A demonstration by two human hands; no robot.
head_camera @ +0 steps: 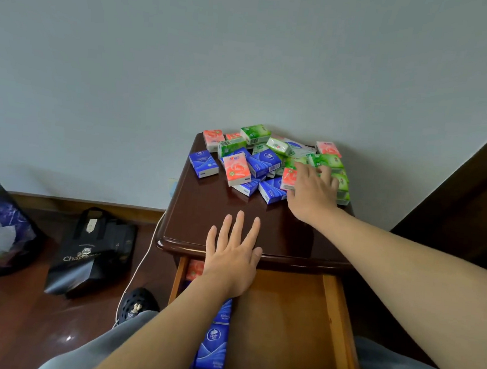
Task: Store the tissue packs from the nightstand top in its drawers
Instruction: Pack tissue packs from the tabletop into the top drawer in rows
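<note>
Trouble would likely start at the left hand (232, 259), which hovers flat and empty, fingers straight, over the nightstand (205, 210) edge above the open drawer (284, 318): a careless sweep could knock glossy packs onto the floor. Soft, plastic-wrapped blue packs (212, 348) already sit in a row in the drawer. Farther right, the loose heap of tissue packs (255, 162) lies near the wall; slick wrappers may slide. The right hand (313, 189) presses spread fingers onto a pink pack (288, 178); whether it grips is unclear.
</note>
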